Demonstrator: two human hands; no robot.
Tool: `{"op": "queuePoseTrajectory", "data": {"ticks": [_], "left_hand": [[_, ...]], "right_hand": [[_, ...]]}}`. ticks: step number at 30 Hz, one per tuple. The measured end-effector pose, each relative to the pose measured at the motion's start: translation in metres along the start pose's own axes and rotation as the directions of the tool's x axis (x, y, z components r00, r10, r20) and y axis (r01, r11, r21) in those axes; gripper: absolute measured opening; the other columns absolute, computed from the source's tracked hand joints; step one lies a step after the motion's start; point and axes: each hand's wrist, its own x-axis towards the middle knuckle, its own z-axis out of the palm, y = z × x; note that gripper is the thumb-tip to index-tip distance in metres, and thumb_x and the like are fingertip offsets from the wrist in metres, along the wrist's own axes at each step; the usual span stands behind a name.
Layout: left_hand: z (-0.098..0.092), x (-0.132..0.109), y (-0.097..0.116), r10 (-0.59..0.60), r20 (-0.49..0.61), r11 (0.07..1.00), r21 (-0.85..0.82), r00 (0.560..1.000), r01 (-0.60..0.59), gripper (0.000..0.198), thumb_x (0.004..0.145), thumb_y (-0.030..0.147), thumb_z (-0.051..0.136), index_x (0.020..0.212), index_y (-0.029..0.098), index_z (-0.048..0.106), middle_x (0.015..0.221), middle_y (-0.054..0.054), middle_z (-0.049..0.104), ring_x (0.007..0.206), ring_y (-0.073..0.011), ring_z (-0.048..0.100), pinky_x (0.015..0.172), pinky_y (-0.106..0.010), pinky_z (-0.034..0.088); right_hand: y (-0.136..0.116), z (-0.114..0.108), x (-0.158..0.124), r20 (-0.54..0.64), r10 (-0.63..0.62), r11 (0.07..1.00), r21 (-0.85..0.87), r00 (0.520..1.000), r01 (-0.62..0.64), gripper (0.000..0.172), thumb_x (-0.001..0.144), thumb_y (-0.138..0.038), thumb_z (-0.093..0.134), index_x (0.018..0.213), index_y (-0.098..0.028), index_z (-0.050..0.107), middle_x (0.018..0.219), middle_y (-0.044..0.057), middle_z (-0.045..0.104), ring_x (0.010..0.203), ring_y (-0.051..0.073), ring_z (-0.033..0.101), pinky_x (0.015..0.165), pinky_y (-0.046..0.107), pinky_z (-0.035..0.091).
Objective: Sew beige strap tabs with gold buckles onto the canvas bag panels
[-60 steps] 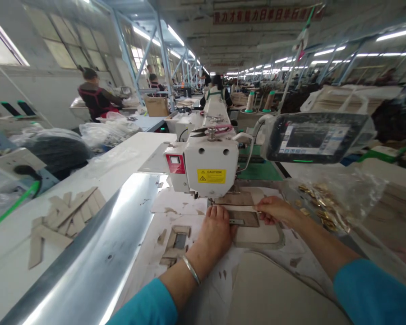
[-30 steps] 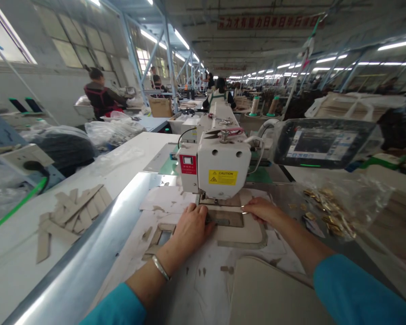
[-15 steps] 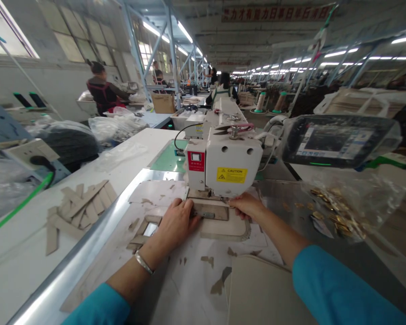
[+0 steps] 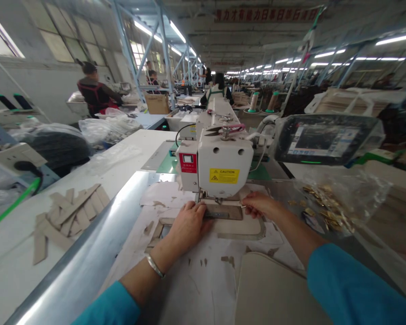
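In the head view my left hand point(image 4: 188, 226) lies flat on a white sheet-covered template point(image 4: 203, 282) under the sewing machine head point(image 4: 224, 164). Its fingers reach the left end of a brown rectangular strip point(image 4: 236, 212) with a grey metal piece point(image 4: 219, 215) on it. The strip sits on a beige rounded panel point(image 4: 253, 224). My right hand point(image 4: 261, 205) is closed in a pinch at the strip's right end, on a small thin metal tool point(image 4: 244, 206). A frame-shaped cutout point(image 4: 157, 234) shows beside my left wrist.
Beige strips point(image 4: 71, 212) lie piled on the white table at left. A beige panel point(image 4: 274, 289) rests in front. Gold metal parts point(image 4: 328, 210) in clear plastic lie at right, below a control screen point(image 4: 325, 140). Scissors point(image 4: 219, 130) lie on the machine; co-workers sit farther back.
The template, with the panel and strip, has shifted right relative to the machine head, and both my hands have moved right with it. The view has turned slightly.
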Motion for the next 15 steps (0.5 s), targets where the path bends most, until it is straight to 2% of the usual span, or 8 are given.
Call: {"op": "queuePoseTrajectory", "data": {"ticks": [6, 15], "left_hand": [[0.007, -0.002, 0.016, 0.076, 0.019, 0.997, -0.009, 0.997, -0.076, 0.03, 0.09, 0.028, 0.057, 0.117, 0.015, 0.056, 0.135, -0.013, 0.055, 0.117, -0.0279, 0.051, 0.102, -0.045, 0.042], [0.006, -0.003, 0.036, 0.138, 0.046, 0.989, -0.057, 0.989, -0.135, 0.024, 0.088, 0.023, 0.06, 0.111, 0.016, 0.058, 0.126, -0.011, 0.06, 0.114, -0.027, 0.053, 0.103, -0.045, 0.043]], "right_hand": [[0.018, -0.022, 0.003, 0.002, 0.033, 0.999, 0.019, 0.999, -0.033, 0.011, 0.086, -0.02, 0.056, 0.076, -0.017, 0.052, 0.049, -0.002, 0.059, 0.033, 0.007, 0.048, 0.035, 0.017, 0.03], [0.041, -0.052, 0.001, -0.021, 0.05, 0.995, 0.084, 0.999, -0.048, 0.011, 0.087, -0.019, 0.055, 0.077, -0.017, 0.052, 0.051, -0.003, 0.06, 0.034, 0.008, 0.05, 0.037, 0.018, 0.033]]}}
